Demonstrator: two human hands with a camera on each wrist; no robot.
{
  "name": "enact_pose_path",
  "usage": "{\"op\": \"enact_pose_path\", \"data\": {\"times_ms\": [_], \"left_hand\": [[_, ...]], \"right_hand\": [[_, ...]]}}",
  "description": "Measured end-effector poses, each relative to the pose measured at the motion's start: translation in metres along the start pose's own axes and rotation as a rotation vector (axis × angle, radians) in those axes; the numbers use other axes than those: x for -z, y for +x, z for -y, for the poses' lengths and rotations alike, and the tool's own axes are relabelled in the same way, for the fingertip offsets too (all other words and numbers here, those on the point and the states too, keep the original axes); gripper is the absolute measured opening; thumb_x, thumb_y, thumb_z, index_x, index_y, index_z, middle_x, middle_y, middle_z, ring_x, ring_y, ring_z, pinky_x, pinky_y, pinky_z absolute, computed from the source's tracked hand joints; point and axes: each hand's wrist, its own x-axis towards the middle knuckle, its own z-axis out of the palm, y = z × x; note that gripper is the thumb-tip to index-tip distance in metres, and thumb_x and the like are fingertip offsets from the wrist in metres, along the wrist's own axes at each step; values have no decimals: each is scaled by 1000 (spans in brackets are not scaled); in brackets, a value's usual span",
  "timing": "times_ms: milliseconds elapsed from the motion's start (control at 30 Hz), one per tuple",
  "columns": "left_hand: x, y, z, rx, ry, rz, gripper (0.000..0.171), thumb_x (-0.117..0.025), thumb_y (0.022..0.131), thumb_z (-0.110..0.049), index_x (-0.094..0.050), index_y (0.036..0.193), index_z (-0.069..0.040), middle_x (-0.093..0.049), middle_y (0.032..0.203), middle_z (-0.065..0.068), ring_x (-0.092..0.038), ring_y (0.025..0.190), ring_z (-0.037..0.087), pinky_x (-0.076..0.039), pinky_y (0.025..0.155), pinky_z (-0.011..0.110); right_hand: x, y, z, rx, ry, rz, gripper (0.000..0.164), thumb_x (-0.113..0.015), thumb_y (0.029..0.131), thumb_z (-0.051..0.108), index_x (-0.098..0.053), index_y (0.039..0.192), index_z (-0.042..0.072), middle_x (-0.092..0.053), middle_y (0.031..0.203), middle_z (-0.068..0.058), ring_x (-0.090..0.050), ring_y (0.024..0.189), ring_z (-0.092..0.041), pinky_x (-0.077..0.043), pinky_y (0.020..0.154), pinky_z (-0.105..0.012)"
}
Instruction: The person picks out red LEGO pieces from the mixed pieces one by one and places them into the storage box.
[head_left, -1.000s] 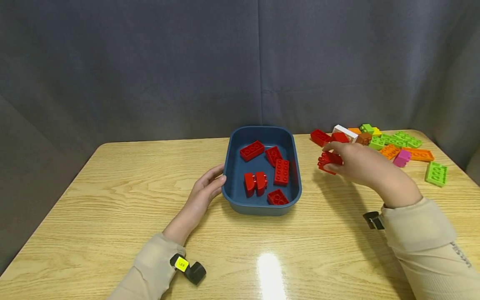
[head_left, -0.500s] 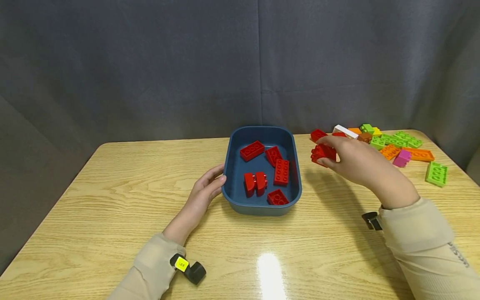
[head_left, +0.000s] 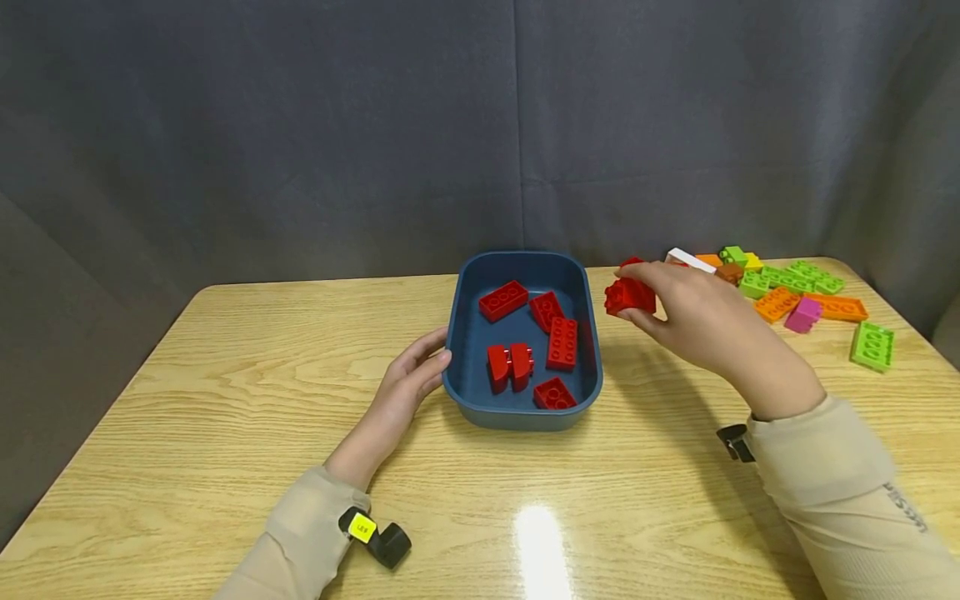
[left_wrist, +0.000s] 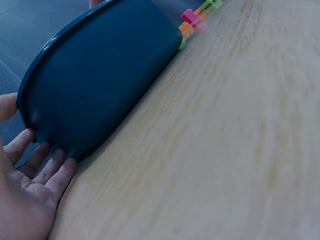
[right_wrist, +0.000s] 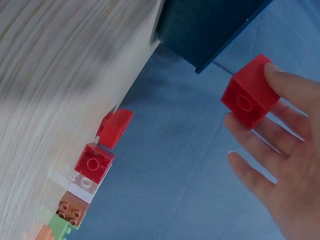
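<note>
Red plastic toy brick (head_left: 633, 296), held in the air just right of a dark blue bin (head_left: 521, 419), sits pinched between the thumb and fingers of the right hand (head_left: 705, 325); its studs point left, and the right wrist view shows its hollow underside with a single round tube, one lower finger stretched out free of it. The left hand (head_left: 401, 387) rests against the bin's left side, its fingers extended and slightly spread along the outer wall, the thumb touching near the rim. Inside the bin lie more red pieces: a long brick (head_left: 504, 301) near the back, a studded eight-stud brick (head_left: 562, 344) touching a smaller brick (head_left: 547, 311), two curved pieces (head_left: 520, 367) side by side, and a short brick (head_left: 555, 393) by the front wall. Farther right on the wood-grain table (head_left: 225, 375) is a loose spread — a white brick (head_left: 690, 260), a brown brick (head_left: 730, 273), an orange plate (head_left: 835, 307), a magenta brick (head_left: 804, 316) and a lime-green brick (head_left: 873, 346) nearest the front. Grey fabric (head_left: 337, 142) hangs behind everything.
</note>
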Motion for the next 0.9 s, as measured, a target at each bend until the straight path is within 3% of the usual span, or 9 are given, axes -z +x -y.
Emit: {"op": "enact_pose_path", "data": {"times_ms": [167,533,900], "left_hand": [[0,-1,0,8,8,-3,49,-47,96,-26,-39,142,-10,-38,149,12,-40,132,23,-33,113,48],[-1,0,0,9,-15,5,49,-47,96,-24,-40,142,-10,-38,149,12,-40,132,23,-32,113,48],[0,0,0,4,1,6,49,-46,97,-25,-39,142,-10,-39,149,12,-40,132,23,-32,113,49]], "right_hand": [[-1,1,4,37,5,-38,48,-74,77,27,-61,119,7,-71,101,-15,-61,85,-26,-57,71,-45],[-4,2,12,232,2,-193,45,-76,74,19,-63,115,8,-70,97,-11,-61,84,-25,-53,74,-44],[-7,4,29,317,-20,-182,45,-77,73,17,-64,115,8,-69,108,-12,-61,95,-26,-54,78,-45]]}}
